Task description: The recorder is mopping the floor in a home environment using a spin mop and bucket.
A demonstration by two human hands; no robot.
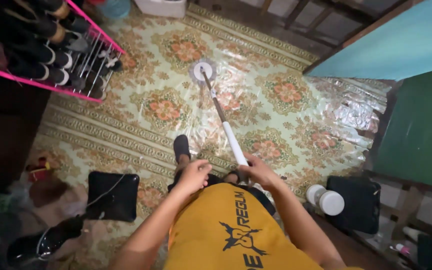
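One hand (258, 170) grips the mop (221, 112); shoe rack (51, 45) left, other hand (193, 175) loosely curled, empty.

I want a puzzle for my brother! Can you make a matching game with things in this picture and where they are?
Things:
1. mop head
2. shoe rack
3. right hand
4. black cushion

Places:
A. gripping the mop handle
B. top left, pink frame
C. out on the patterned floor, far end of the handle
D. lower left, on the floor

Pairs: 1-C, 2-B, 3-A, 4-D
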